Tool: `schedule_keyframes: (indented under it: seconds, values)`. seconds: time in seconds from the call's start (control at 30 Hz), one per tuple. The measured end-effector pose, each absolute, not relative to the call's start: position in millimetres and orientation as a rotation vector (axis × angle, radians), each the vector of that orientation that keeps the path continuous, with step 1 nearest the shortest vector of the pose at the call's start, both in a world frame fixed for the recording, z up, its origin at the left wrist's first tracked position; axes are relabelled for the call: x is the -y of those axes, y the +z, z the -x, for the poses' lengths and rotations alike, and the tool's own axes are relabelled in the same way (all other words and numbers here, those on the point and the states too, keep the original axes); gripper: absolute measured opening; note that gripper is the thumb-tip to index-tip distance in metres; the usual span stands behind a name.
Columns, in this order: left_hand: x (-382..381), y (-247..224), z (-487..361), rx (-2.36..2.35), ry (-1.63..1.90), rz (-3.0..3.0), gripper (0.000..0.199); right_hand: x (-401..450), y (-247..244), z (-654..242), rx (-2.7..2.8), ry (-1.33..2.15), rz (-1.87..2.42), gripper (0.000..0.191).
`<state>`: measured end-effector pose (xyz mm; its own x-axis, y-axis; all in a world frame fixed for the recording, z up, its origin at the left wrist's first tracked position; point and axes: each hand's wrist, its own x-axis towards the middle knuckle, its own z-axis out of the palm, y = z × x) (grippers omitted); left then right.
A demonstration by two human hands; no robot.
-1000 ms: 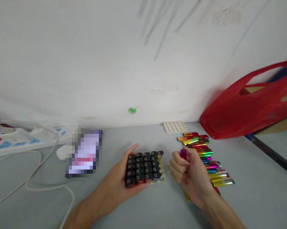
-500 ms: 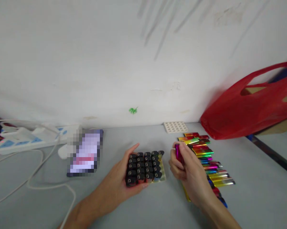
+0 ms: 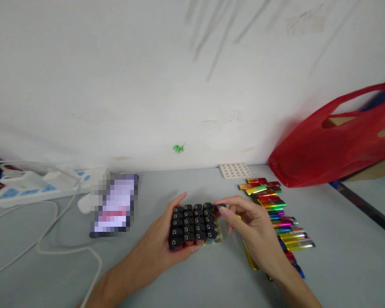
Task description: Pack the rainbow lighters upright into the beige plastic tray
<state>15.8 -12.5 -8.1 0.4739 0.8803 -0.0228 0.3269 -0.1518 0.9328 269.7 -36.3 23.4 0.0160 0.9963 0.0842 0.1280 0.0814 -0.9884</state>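
Wrapped round the left side of a tray of black-topped lighters [image 3: 193, 224], my left hand [image 3: 168, 239] holds it above the grey table. The lighters stand upright in rows, and part of the tray's pale right edge shows. At the tray's far right corner, my right hand [image 3: 248, 226] pinches a dark-topped purple lighter [image 3: 221, 208]. Its lower part is hidden by the fingers and tray. Shiny multicoloured lighters [image 3: 280, 214] lie in a loose column right of my right hand. A yellow one [image 3: 249, 256] lies partly under that hand.
A white perforated tray [image 3: 235, 170] lies by the wall. At the right stands a red plastic bag [image 3: 333, 145] with cardboard inside. On the left are a phone with a blurred screen [image 3: 117, 205], a white power strip [image 3: 48, 186] and loose white cables [image 3: 56, 218].
My right hand has moved left with the purple lighter, from beside the pile to the tray's far right corner, and its fingers have opened out somewhat. My left hand and the tray stay in place.
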Motion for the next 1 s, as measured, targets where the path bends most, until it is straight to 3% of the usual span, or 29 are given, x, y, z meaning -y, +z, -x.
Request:
schedule_keyframes:
  seconds: [1.0]
  values:
    - [11.7, -6.9, -17.0, -1.016, 0.704, -1.705, 0.101, 33.3, 23.2, -276.6, 1.411, 1.054, 1.256, 0.027]
